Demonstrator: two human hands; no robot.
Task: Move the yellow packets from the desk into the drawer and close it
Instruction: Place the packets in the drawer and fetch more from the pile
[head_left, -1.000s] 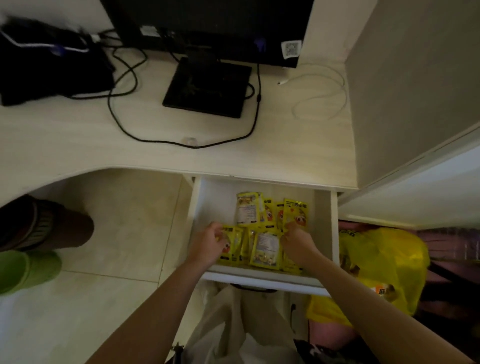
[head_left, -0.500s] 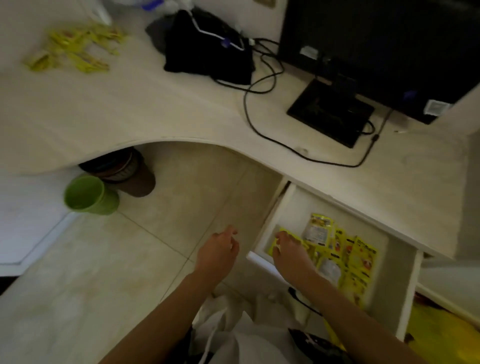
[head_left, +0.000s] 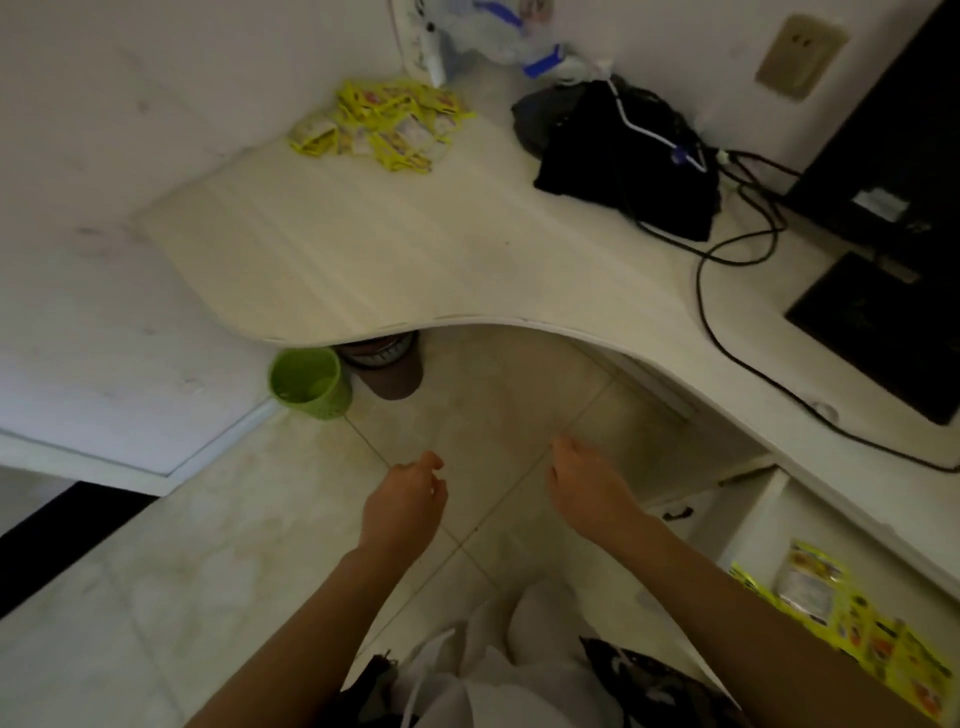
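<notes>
Head view — left hand (head_left: 404, 506), right hand (head_left: 587, 486) over floor, fingers loosely curled, empty.

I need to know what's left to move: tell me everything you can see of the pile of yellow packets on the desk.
The pile of yellow packets lies in a loose, overlapping heap at the far back corner of the pale desk, near the wall. They look like small, flat, glossy sachets, yellow with white and reddish printed patches; the print is too small to read. Several lie at different angles. Neither hand touches them.
</notes>
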